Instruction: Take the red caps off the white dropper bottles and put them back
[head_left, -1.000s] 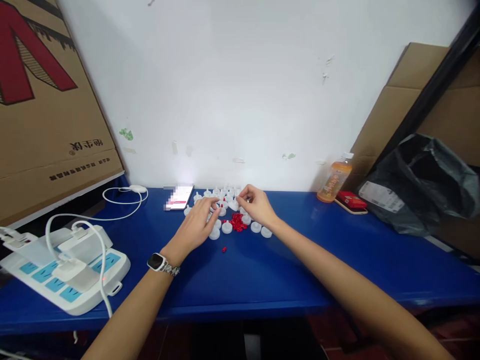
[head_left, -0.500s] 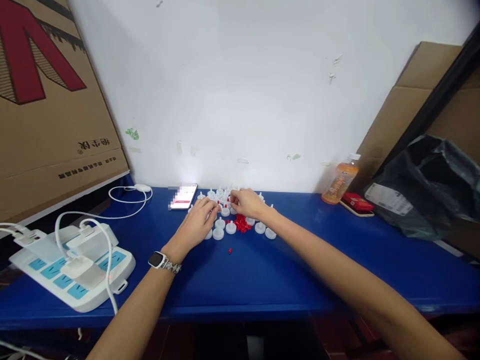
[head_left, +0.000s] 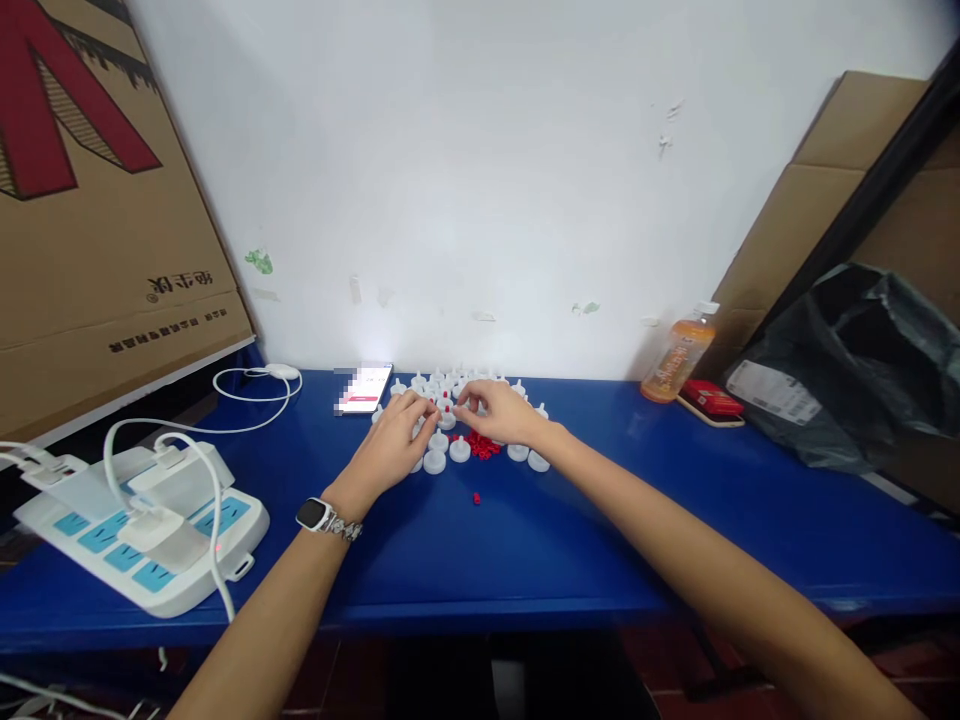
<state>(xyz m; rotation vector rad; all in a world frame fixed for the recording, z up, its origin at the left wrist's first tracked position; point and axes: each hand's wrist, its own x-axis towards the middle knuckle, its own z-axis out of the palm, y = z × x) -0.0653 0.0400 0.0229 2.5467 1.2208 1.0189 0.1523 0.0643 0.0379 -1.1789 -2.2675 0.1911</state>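
Two hands: the left hand (head_left: pixel 390 445) and right hand (head_left: pixel 501 415) meet fingertip to fingertip over one cap (head_left: pixel 447 415) at the near middle of the cluster
Left fingers: curled, thumb and forefinger drawn close beside the cap; whether they truly grip it is too small to tell
Right fingers: forefinger and thumb nearly closed at the cap's top, where a speck of red shows; I cannot tell if a piece sits between them
Where it sits: on the blue table (head_left: pixel 525 540), among the other white caps (head_left: pixel 450 385), with the heap of red pieces (head_left: pixel 480 445) just to its right; a stray red piece (head_left: pixel 476 497) lies apart, nearer the table's front edge
Which way it points: flat base down, thin stem straight up; its long axis runs upright through the stem, as its neighbours' do
Doing it well: to my eye, red pieces go onto stems; steady the base with the left hand so the stem stays upright; bring the red piece down along that axis, not from the side; press lightly, since the close-packed caps would tip easily
Round about: a lit phone (head_left: pixel 362 388) behind the left hand; a power strip (head_left: pixel 142 535) well to the left; a bottle (head_left: pixel 679 355) well to the right
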